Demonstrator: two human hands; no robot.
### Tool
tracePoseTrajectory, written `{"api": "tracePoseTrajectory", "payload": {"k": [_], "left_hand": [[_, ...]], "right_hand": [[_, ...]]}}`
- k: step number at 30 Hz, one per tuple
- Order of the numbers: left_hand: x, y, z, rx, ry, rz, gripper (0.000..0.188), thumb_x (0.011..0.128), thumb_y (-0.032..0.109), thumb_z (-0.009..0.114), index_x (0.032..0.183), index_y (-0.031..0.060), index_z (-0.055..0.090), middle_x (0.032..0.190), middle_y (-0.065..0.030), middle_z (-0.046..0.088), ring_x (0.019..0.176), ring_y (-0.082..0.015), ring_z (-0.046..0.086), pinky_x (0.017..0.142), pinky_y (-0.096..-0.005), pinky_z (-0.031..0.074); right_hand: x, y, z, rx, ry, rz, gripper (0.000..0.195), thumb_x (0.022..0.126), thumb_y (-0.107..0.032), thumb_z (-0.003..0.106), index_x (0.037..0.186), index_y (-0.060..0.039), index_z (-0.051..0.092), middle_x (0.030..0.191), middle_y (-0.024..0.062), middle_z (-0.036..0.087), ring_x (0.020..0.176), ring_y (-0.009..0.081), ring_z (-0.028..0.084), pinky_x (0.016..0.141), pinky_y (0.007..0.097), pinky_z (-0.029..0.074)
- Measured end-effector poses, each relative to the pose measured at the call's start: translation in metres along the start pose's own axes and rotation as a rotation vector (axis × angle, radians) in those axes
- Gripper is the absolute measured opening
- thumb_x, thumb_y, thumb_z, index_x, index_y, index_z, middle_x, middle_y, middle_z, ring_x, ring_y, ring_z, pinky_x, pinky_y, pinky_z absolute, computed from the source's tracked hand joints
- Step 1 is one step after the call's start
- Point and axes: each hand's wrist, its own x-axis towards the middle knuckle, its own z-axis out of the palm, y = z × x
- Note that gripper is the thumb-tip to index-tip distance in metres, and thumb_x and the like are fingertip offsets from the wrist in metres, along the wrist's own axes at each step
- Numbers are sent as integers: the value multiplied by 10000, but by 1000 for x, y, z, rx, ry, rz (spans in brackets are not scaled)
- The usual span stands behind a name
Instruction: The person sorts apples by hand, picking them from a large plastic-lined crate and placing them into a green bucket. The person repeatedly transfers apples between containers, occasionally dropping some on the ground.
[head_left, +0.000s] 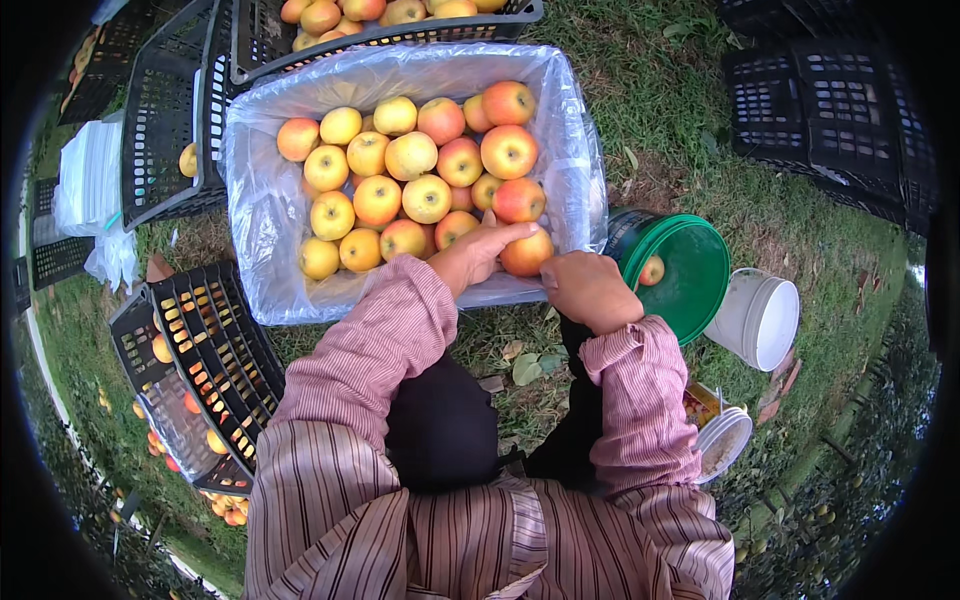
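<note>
Before me stands a crate lined with clear plastic film (574, 142), with red-yellow apples (427, 199) in it, their ends mostly facing up. My left hand (476, 255) reaches over the near side, its thumb and fingers against an apple (526, 252) at the near right corner. Beside that apple, at the liner's right edge, is my right hand (592, 291), its fingers curled; whether they pinch the film or anything else is hidden. A green bucket (690, 277) with an apple (652, 270) inside lies tipped just right of my right hand.
White tubs (757, 319) lie on the grass at right. Black plastic crates (817, 112) stand at upper right. More black crates (169, 112) are at left, one tilted crate (217, 360) near my left arm. Another apple-filled crate (390, 34) touches the far side. Folded plastic bags (88, 176) lie at far left.
</note>
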Motion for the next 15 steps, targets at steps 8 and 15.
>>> {"api": "tracePoseTrajectory", "payload": {"k": [8,15], "left_hand": [[-8,18,7,408,191,-203,1084,745,452,749,1479,99,34,1431,-169,317,1300,-279,378,991,-497,382],[24,-11,4,641,419,123,1134,709,529,730,1394,-114,94,1309,-268,429,1174,-330,500,957,-373,425]], "right_hand": [[-1,-1,-2,-10,8,-21,131,804,-165,549,821,-67,634,818,165,656,796,360,641,712,468,503],[3,-5,-1,-21,-6,-10,134,790,-165,559,837,-69,639,830,159,661,814,351,645,725,460,511]]}}
